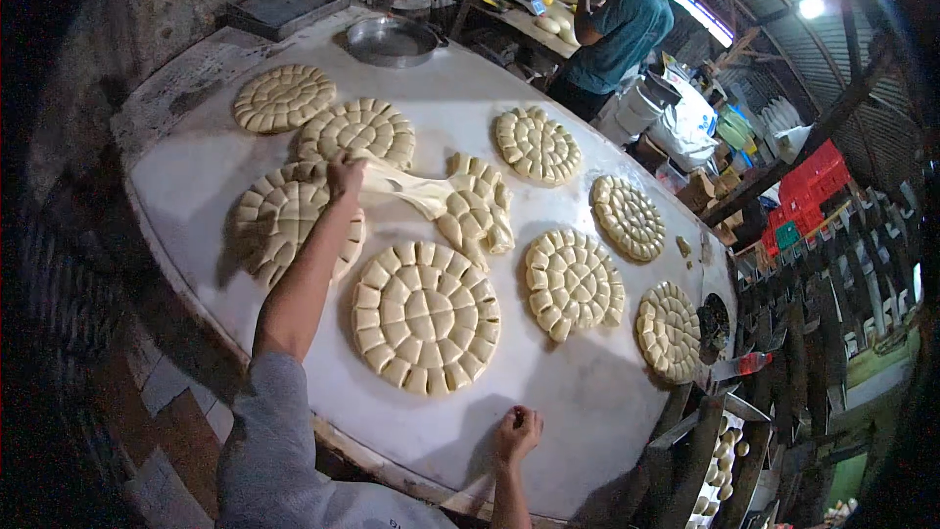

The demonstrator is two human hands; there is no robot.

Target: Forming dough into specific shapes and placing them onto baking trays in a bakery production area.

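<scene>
My left hand point(345, 176) is closed on a pale, stretched strip of dough point(411, 192), which is torn with holes and runs to a crumpled, scored dough piece point(470, 208) at the table's middle. Below that hand lies a scored round of dough point(274, 211), partly behind my arm. My right hand point(519, 431) is curled closed low over the white table point(196, 206) near its front edge; whatever it holds, if anything, is hidden. Several other rounds point(426, 318), cut into rings of small pieces, lie flat around the stretched dough.
A metal pan point(390, 37) and dark tray point(276, 4) sit along the back. Another person point(617, 34) stands at a bench behind. At the right are red crates point(808, 181), a bottle point(749, 365) and a wooden rack point(705, 456) holding dough balls. Sacks and buckets crowd the back right.
</scene>
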